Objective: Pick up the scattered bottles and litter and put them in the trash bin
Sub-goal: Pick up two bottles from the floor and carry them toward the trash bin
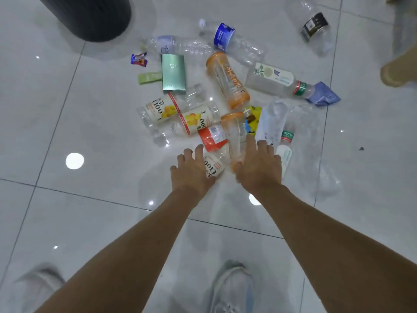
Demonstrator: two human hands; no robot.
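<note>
Left grip [191, 170] on white-labelled clear bottle [213, 167], lying flat

A glossy white tiled floor [94, 136], crossed by thin dark grout lines and dotted with lamp reflections, carried a heap of empty plastic bottles at its centre, among them an orange-labelled bottle [228, 80] and a blue-labelled bottle [228, 39] toward 12 o'clock of the heap. A green carton [173, 74], a small green packet [149, 77] and a candy wrapper [138, 59] lay at 10 o'clock, a crumpled blue wrapper [323, 94] at 2 o'clock. A dark ribbed trash bin [94, 16] stood at 11 o'clock, a black-labelled bottle [314, 28] well apart at 1 o'clock, and two pale shoes [232, 288] at 6 o'clock.
</note>
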